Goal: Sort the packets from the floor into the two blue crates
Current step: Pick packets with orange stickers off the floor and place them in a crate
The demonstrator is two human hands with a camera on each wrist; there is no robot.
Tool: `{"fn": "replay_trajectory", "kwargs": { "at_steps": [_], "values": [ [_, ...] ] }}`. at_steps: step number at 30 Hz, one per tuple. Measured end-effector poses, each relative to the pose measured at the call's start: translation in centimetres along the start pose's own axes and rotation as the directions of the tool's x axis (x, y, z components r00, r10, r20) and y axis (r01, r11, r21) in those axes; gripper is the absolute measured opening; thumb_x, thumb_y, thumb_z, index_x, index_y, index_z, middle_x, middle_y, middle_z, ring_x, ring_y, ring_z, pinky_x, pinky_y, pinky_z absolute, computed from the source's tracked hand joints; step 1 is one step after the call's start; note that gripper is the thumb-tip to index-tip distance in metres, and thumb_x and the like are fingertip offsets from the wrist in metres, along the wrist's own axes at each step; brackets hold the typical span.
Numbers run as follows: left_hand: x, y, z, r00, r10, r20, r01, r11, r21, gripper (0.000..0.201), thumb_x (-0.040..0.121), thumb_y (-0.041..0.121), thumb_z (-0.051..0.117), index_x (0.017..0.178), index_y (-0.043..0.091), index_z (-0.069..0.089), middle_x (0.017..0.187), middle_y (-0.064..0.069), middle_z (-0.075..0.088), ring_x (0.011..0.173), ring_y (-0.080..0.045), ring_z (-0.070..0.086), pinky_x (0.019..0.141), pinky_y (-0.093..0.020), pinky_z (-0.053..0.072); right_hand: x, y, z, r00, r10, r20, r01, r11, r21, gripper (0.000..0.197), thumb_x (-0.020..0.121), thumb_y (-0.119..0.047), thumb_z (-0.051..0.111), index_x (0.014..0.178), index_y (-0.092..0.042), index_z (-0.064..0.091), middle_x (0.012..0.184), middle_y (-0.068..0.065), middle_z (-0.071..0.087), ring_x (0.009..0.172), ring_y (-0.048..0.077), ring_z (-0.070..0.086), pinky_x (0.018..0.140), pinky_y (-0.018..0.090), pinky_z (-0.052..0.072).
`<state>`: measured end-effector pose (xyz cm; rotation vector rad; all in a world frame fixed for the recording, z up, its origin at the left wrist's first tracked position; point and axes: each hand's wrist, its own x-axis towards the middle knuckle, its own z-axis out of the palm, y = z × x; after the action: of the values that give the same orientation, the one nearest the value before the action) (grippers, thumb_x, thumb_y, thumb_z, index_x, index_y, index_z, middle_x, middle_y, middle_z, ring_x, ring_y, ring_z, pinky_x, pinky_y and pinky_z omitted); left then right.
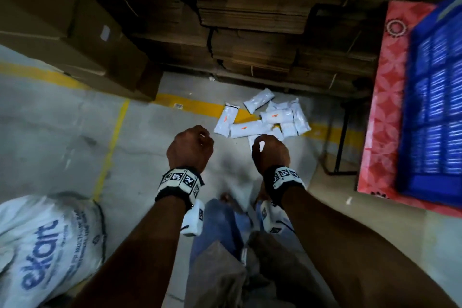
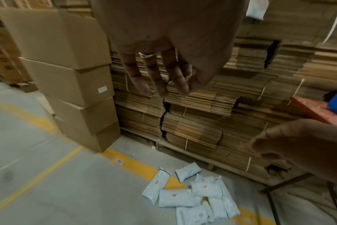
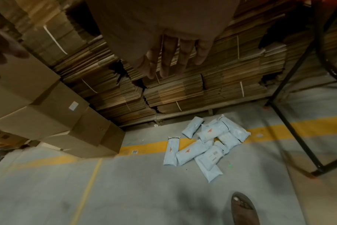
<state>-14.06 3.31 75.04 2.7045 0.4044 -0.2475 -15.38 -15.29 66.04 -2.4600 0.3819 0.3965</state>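
Several white packets (image 1: 262, 117) lie in a loose pile on the grey floor, across a yellow line; the pile also shows in the left wrist view (image 2: 192, 196) and the right wrist view (image 3: 204, 144). My left hand (image 1: 191, 147) hangs above the floor, left of the pile, fingers straight and empty (image 2: 160, 76). Just over the near edge of the pile hangs my right hand (image 1: 270, 151), fingers straight, holding nothing (image 3: 175, 57). A blue crate (image 1: 435, 97) stands on a red-covered table at the right.
Stacked flat cardboard (image 1: 250, 20) walls off the space behind the pile. Brown cartons (image 1: 75, 32) stand at the left. A white printed sack (image 1: 47, 240) lies at my lower left. The table's black metal legs (image 3: 290, 121) stand right of the pile. My feet (image 3: 244, 208) are close behind.
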Motion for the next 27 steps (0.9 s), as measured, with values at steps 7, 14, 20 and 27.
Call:
{"fn": "replay_trajectory", "kwargs": {
  "at_steps": [7,14,20,27],
  "values": [
    [9.7,-0.9,3.4,0.987,0.095,0.128,-0.097,0.995,0.01,0.017,0.082,0.029,0.063,0.098,0.029,0.068,0.098,0.009,0.068,0.097,-0.022,0.064,0.075,-0.033,0.052,5.4,1.4,2.0,0.982,0.179,0.057,-0.176,0.983,-0.059,0.016,0.088,-0.03,0.056,0.098,-0.024,0.068,0.107,0.005,0.07,0.098,0.031,0.065,0.084,0.033,0.049],
    [19.4,-2.7,9.8,0.959,0.152,0.24,-0.154,0.988,-0.011,0.017,0.082,0.026,0.065,0.098,0.03,0.07,0.108,0.01,0.067,0.105,-0.019,0.061,0.082,-0.033,0.051,12.2,3.2,6.0,0.937,0.349,0.0,-0.349,0.937,-0.006,0.016,0.088,-0.03,0.059,0.101,-0.027,0.068,0.112,0.004,0.069,0.105,0.029,0.063,0.084,0.03,0.047],
    [23.7,-5.3,18.4,0.957,0.102,0.272,-0.107,0.994,0.003,0.017,0.086,0.03,0.062,0.101,0.03,0.068,0.113,0.007,0.065,0.107,-0.022,0.06,0.081,-0.034,0.05,17.4,6.8,13.2,0.917,0.392,0.075,-0.396,0.916,0.056,0.034,0.088,-0.028,0.056,0.122,-0.027,0.055,0.107,0.001,0.072,0.103,0.031,0.065,0.089,0.036,0.052],
    [24.9,-9.6,31.5,0.927,0.011,0.376,-0.039,0.997,0.068,0.014,0.087,0.029,0.065,0.101,0.029,0.068,0.112,0.001,0.063,0.107,-0.027,0.059,0.084,-0.04,0.052,23.3,14.4,21.4,0.905,0.388,0.175,-0.384,0.922,-0.055,0.035,0.089,-0.029,0.056,0.124,-0.028,0.052,0.11,0.0,0.071,0.107,0.03,0.063,0.091,0.034,0.049]
  ]
}}
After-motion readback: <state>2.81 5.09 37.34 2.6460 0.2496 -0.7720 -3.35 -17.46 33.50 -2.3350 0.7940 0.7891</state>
